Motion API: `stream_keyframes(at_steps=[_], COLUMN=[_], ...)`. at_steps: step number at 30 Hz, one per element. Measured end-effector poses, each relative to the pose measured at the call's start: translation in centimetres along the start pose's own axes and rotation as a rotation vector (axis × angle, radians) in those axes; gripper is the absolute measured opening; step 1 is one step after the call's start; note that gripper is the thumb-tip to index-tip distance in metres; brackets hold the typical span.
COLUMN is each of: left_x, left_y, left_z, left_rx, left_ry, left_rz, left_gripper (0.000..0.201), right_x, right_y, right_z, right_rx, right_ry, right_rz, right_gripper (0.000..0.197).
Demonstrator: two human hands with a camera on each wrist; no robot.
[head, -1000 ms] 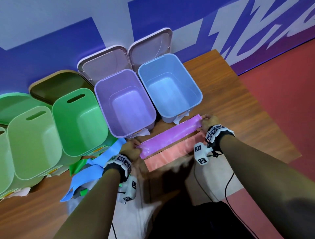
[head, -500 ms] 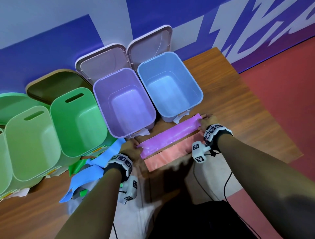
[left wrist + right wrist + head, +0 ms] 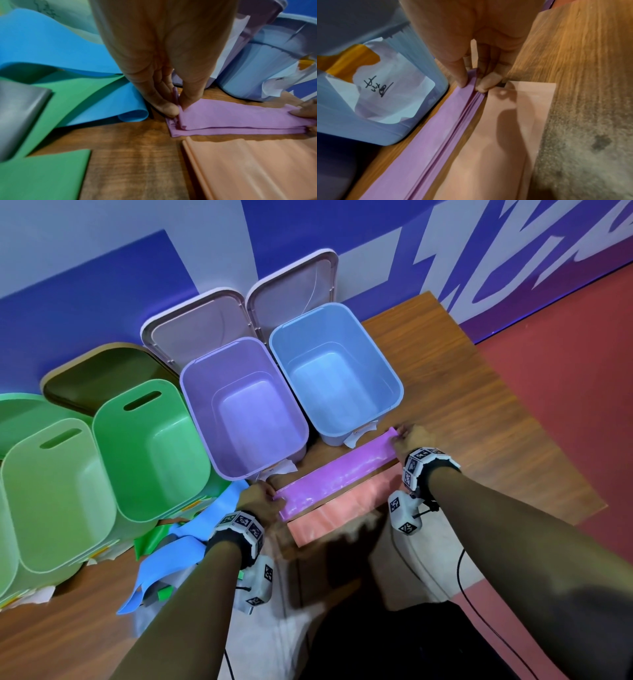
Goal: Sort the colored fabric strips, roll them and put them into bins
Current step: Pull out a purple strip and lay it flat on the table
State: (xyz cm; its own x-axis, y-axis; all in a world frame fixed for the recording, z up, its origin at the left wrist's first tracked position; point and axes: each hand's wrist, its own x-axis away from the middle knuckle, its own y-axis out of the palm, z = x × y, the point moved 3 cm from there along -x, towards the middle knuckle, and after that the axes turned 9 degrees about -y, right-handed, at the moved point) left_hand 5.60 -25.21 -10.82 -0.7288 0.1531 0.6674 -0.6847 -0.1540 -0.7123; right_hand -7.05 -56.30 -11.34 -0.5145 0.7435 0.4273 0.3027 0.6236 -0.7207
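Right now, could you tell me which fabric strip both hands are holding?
The purple strip: left hand and right hand pinch its ends; the pink strip lies untouched beside it.

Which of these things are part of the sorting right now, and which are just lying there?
In use: purple strip, pinched at its ends by the left hand and right hand; purple bin.

Lying about: pink strip, blue strips, green strips, blue bin, green bins.
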Motion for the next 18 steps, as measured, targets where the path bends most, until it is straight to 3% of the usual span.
stream_keyframes(at_steps=[13,18], left_x=[-0.73,-0.62], left_y=[0.15,0.06], left_z=[-0.62,-0.64], left_rx=[-0.111,-0.071], left_ry=[0.024,0.044], left_rz=[0.000,-0.051], left_gripper=[0.030,0.032], right_x=[-0.69,-0.73], right_y=[0.33,-0.10], right_z=[0.17,-0.64], right_rx=[0.037,0.131], right_ry=[0.017,-0.018], right_rz=[0.025,-0.081], right_gripper=[0.023,0.024])
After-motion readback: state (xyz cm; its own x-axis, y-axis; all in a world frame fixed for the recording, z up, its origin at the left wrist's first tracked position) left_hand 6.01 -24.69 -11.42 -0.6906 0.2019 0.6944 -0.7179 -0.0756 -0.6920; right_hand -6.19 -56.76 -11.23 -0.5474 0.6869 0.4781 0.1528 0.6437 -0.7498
